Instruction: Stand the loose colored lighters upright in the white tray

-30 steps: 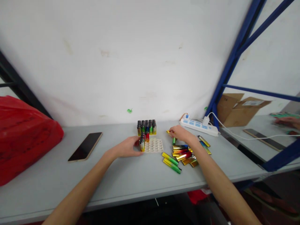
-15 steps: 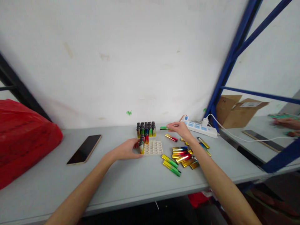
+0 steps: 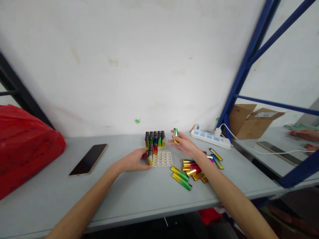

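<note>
My right hand [image 3: 184,143] is closed on a green and gold lighter [image 3: 175,132], held upright above the table between thumb and fingers. My left hand [image 3: 134,161] is wrapped round the left end of a white tray [image 3: 163,160] with rows of round holes, thumb at the near corner. Upright lighters [image 3: 150,158] stand in the tray's left part, touching or close to the left fingers. A block of upright lighters with black tops [image 3: 155,137] stands just behind the tray. To the right lies a pile of loose metallic lighters [image 3: 191,169], partly hidden by my right forearm.
Yellow-green lighters [image 3: 181,181] lie in front of the pile. A phone [image 3: 89,160] and a red plastic bag [image 3: 27,149] are at left. At right are a white power strip [image 3: 211,139], a blue shelf post [image 3: 236,79], a cardboard box [image 3: 251,122] and another person's hand [image 3: 304,133].
My right hand has turned the green lighter from lying level to upright and moved slightly left. My left hand stays at the tray.
</note>
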Tool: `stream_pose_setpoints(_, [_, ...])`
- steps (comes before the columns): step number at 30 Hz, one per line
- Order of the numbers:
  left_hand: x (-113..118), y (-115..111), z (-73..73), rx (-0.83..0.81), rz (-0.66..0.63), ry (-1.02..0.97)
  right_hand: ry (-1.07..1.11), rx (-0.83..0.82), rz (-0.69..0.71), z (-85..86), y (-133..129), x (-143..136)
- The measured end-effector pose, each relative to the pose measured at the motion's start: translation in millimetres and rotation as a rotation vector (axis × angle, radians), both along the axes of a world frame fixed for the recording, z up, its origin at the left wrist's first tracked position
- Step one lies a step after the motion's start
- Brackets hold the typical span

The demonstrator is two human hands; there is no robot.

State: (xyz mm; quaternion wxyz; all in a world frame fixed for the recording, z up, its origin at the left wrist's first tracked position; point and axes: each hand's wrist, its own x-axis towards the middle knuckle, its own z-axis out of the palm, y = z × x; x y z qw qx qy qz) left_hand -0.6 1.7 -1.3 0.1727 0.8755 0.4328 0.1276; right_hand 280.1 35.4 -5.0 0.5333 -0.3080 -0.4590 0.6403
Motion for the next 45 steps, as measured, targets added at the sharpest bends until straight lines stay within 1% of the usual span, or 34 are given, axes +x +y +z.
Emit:
stream_pose_setpoints(4, [1,-1,0.9,0.024,0.01,0.023,-0.108,0.089,0.045,7.3,-10,-13])
stream_pose_setpoints(7, [1,-2,1.4,0.034,0.012,0.028,-0.162,0.142,0.004,9.3,-14,-23])
stream_pose_setpoints(10, [2,-2,2.1,0.04,0.01,0.036,-0.196,0.181,-0.11,6.1,-17,-30])
stream_pose_setpoints(12, [2,-2,2.7,0.043,0.008,0.037,-0.26,0.219,-0.197,1.7,-17,-33])
stream_pose_setpoints(14, [3,-3,2.9,0.041,0.005,0.025,-0.369,0.278,-0.313,-3.3,-17,-34])
stream_pose_setpoints(17, [3,-3,2.2,0.038,0.0,0.005,-0.588,0.348,-0.479,-9.3,-15,-35])
stream_pose_setpoints(19, [3,-3,1.2,0.041,0.003,0.005,-0.721,0.375,-0.536,-11.3,-13,-36])
stream_pose_setpoints(21, [2,-2,0.3,0.046,0.009,0.012,-0.807,0.388,-0.559,-11.4,-13,-37])
stream_pose_setpoints(23, [2,-2,-0.1,0.047,0.001,0.009,-0.847,0.407,-0.556,-9.9,-14,-38])
stream_pose_setpoints(25, [2,-2,-0.2,0.054,-0.021,-0.002,-0.859,0.46,-0.51,-7.1,-18,-39])
stream_pose_setpoints(29, [2,-1,-0.6,0.073,-0.031,-0.006,-0.865,0.549,-0.319,-0.9,-28,-41])
stream_pose_setpoints(32, [1,-1,-1.3,0.071,-0.033,-0.003,-0.946,0.614,-0.186,1.6,-35,-45])
stream_pose_setpoints(33, [1,0,-1.5,0.071,-0.037,-0.003,-0.994,0.664,-0.172,1.8,-37,-47])
stream_pose_setpoints(35, [0,0,-1.8,0.072,-0.04,-0.002,-1.093,0.767,-0.187,1.6,-39,-50])
stream_pose_setpoints(37, [0,0,-2.0,0.072,-0.033,0.003,-1.165,0.811,-0.205,0.8,-40,-53])
stream_pose_setpoints(43, [1,1,-3.0,0.064,-0.043,0.0,-1.217,0.726,-0.262,-6.4,-35,-55])
stream_pose_setpoints(45, [1,1,-3.2,0.064,-0.045,-0.011,-1.235,0.745,-0.229,-10.6,-32,-56])
